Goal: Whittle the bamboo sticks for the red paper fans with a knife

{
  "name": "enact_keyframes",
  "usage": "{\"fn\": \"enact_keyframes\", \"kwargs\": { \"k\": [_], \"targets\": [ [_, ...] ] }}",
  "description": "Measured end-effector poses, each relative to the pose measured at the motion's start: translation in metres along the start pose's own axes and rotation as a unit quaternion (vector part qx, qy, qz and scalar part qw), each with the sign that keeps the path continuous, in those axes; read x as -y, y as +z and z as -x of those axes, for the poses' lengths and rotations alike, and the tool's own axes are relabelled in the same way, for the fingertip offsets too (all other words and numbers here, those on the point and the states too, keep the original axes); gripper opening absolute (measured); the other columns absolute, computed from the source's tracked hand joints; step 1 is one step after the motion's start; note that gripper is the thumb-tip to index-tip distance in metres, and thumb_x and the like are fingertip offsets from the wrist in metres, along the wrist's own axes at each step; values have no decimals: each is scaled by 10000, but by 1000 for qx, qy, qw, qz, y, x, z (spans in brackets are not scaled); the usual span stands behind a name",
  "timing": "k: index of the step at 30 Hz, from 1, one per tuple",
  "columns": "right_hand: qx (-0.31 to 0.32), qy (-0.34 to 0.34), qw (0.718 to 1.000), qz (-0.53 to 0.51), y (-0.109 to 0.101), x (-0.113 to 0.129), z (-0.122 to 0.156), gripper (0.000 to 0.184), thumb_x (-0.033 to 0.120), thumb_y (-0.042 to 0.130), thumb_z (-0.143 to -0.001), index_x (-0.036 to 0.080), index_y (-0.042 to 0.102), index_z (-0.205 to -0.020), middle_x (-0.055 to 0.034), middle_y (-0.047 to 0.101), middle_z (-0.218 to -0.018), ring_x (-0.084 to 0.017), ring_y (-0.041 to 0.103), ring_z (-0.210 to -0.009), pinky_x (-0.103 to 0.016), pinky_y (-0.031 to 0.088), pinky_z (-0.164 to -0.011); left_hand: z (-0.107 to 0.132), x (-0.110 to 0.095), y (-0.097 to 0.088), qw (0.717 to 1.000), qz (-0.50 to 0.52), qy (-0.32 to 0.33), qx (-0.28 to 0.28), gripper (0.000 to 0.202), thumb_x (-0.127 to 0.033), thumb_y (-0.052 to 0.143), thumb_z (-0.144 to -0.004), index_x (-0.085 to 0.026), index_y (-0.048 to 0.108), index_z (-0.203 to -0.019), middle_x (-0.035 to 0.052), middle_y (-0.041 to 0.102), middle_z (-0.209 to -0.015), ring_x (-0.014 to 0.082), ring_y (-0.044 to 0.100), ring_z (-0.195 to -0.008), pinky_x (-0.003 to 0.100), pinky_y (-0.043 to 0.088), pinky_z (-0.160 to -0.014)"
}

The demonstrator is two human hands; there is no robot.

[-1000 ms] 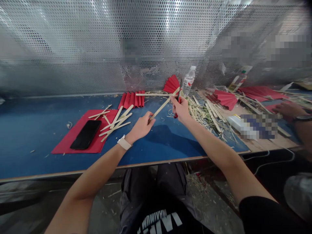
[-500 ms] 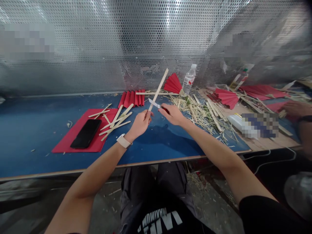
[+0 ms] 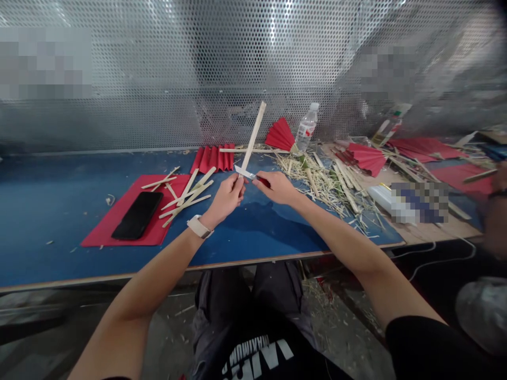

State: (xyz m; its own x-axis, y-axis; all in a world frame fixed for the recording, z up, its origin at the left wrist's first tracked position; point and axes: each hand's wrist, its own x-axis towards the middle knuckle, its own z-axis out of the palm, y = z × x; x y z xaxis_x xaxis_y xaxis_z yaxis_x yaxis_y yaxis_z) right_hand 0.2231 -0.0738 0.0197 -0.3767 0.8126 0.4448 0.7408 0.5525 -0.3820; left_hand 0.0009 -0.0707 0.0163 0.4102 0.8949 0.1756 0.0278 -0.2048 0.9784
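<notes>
My left hand [image 3: 226, 197] is closed on the lower end of a pale bamboo strip [image 3: 253, 135] that points up and away over the blue table [image 3: 51, 195]. My right hand [image 3: 277, 187] grips a red-handled knife [image 3: 253, 177]. Its blade lies across the strip just above my left fingers. Both hands hover above the middle of the table, close together.
Several bamboo strips [image 3: 186, 198] and a black phone [image 3: 137, 215] lie on red paper [image 3: 102, 231] at the left. Folded red fans [image 3: 213, 158] and a water bottle [image 3: 307, 126] stand behind. Bamboo shavings [image 3: 320, 179] spread to the right, where another person's arm [image 3: 495, 211] shows.
The strip swung from slanting to the right up to nearly upright. My right hand came left and down, and the knife blade now rests against the strip near my left hand.
</notes>
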Motion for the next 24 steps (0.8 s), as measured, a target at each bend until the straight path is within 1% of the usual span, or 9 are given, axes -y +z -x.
{"fn": "enact_keyframes", "kwargs": {
  "k": [2, 4, 8, 10, 12, 14, 17, 20, 24],
  "targets": [
    [2, -7, 1000, 7, 1, -1, 1, 363, 512, 472, -1132, 222, 640, -994, -66, 658, -830, -211, 528, -738, -359, 322, -725, -1, 3, -2, 999, -23, 22, -13, 193, -371, 507, -1163, -234, 601, -1066, -54, 472, -722, 83, 390, -507, 242, 320, -458],
    [9, -12, 1000, 14, 1, -1, 1, 368, 511, 477, -1131, 220, 656, -996, -69, 668, -832, -212, 527, -737, -362, 312, -721, -2, 7, -4, 998, -47, 39, -20, 189, -367, 547, -1146, -230, 586, -1023, -55, 477, -724, 86, 402, -521, 251, 349, -483],
    [16, -11, 1000, 12, 1, 0, 1, 353, 500, 515, -1123, 226, 650, -946, -58, 662, -802, -203, 517, -725, -363, 294, -704, -4, 15, -7, 987, -125, 98, -33, 361, -478, 628, -1122, -245, 504, -874, -58, 453, -667, 106, 418, -544, 277, 361, -522],
    [18, -5, 1000, -19, 0, 2, 1, 375, 521, 540, -1119, 232, 613, -891, -38, 634, -756, -189, 508, -702, -357, 304, -698, -5, 18, -8, 974, -175, 132, -59, 417, -547, 602, -1130, -242, 514, -859, -46, 482, -649, 121, 445, -556, 290, 356, -538],
    [36, -1, 996, -82, -1, 4, 1, 448, 577, 540, -1125, 240, 556, -831, -17, 613, -707, -171, 512, -674, -346, 335, -694, -5, 19, -9, 961, -213, 157, -81, 439, -586, 560, -1143, -233, 552, -882, -27, 541, -663, 133, 486, -570, 299, 363, -557],
    [72, 2, 983, -166, -4, 5, 1, 505, 647, 536, -1125, 244, 534, -820, 3, 606, -669, -156, 533, -644, -331, 375, -682, -5, 19, -10, 954, -231, 168, -85, 452, -610, 522, -1154, -227, 588, -924, -18, 579, -681, 140, 515, -576, 306, 376, -575],
    [128, 14, 954, -270, -7, 5, 1, 502, 701, 597, -1097, 240, 578, -899, 49, 575, -632, -136, 536, -563, -310, 410, -610, -4, 17, -10, 955, -235, 166, -72, 486, -646, 484, -1157, -224, 603, -947, -21, 574, -677, 141, 502, -556, 314, 375, -578],
    [166, 19, 931, -325, -11, 1, 1, 471, 686, 652, -1088, 240, 599, -949, 87, 534, -602, -112, 494, -474, -295, 398, -522, -2, 15, -9, 954, -241, 170, -56, 533, -683, 462, -1152, -229, 586, -904, -22, 554, -664, 145, 487, -556, 320, 373, -586],
    [202, 14, 909, -363, -14, -3, 2, 449, 663, 650, -1112, 230, 639, -994, 97, 541, -600, -87, 448, -445, -274, 367, -479, 0, 10, -9, 948, -257, 184, -37, 562, -691, 427, -1161, -231, 576, -876, -6, 578, -680, 157, 527, -598, 325, 397, -621]
  ]
}}
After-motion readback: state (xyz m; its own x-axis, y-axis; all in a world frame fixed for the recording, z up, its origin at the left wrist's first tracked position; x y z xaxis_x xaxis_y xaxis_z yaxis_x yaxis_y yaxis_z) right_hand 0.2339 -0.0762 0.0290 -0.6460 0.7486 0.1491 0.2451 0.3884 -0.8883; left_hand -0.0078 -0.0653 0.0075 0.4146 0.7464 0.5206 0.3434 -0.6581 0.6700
